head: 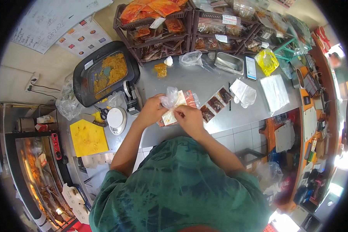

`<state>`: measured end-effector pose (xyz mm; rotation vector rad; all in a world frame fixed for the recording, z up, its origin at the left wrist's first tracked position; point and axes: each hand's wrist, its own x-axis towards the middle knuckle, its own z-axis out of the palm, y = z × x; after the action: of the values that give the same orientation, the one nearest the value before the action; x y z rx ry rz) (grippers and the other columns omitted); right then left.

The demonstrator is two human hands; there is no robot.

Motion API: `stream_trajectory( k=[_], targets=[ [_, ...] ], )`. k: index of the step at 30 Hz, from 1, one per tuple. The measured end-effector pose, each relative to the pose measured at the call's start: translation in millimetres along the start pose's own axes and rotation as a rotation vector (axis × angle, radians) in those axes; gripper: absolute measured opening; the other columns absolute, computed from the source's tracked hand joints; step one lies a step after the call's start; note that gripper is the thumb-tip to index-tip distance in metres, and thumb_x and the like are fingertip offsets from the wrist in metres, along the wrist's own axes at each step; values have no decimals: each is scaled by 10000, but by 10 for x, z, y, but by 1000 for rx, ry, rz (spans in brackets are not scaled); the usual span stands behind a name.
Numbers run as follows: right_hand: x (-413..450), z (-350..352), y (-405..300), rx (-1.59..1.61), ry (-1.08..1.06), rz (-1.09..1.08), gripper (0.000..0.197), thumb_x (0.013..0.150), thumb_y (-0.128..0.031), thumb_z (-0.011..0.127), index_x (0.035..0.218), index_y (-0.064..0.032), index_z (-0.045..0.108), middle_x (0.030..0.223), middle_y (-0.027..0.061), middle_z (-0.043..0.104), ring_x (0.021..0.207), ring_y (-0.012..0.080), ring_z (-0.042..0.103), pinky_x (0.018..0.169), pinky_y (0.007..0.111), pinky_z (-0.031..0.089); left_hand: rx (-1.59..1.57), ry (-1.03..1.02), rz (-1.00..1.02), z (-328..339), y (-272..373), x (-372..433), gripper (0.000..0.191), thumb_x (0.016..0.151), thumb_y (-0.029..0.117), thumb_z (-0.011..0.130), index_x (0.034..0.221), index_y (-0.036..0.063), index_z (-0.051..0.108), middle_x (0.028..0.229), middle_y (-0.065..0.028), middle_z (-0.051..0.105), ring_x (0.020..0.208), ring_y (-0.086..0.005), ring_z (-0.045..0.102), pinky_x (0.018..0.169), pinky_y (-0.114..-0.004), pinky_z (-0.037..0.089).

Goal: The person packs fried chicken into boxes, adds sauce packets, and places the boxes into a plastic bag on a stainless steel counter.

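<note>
My left hand is closed on a clear plastic bag bunched up at its top. From the right, my right hand pinches near the base of the same bunched plastic. Under both hands lies a flat cream and orange printed package or box, partly covered by them. To the right of it is a strip of small clear sachets of dark sauce. A tape dispenser and a white kitchen scale stand to the left.
A black electric pan of yellow-orange food is at the back left, above a yellow cutting board, knife and scissors. Brown crates of packed food line the back. A metal tray, phone and plastic bags lie right.
</note>
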<state>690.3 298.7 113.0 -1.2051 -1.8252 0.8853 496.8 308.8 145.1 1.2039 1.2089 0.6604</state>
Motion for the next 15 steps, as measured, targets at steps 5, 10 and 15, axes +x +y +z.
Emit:
stream_trajectory(
  k=[5, 10, 15],
  targets=[
    [-40, 225, 82, -122, 111, -109, 82, 795, -111, 684, 804, -52, 628, 733, 106, 646, 651, 278, 654, 580, 381, 509, 633, 435, 307, 289, -45, -164, 259, 811, 115, 683, 1041, -1, 663, 810, -193, 670, 704, -364, 652, 718, -421, 523],
    [13, 190, 120, -122, 16, -126, 114, 791, -115, 698, 859, -35, 655, 768, 115, 667, 656, 272, 661, 589, 369, 520, 445, 489, 218, 374, -377, -162, 242, 826, 114, 690, 1044, 8, 679, 817, -193, 680, 672, -332, 665, 618, -393, 507],
    [208, -153, 161, 187, -273, 48, 163, 842, -124, 703, 940, 6, 685, 787, 94, 705, 622, 160, 666, 572, 295, 516, 263, 419, 269, 312, -556, -114, 251, 857, 61, 666, 1100, 7, 699, 921, -96, 734, 792, -116, 674, 690, -300, 531]
  ],
)
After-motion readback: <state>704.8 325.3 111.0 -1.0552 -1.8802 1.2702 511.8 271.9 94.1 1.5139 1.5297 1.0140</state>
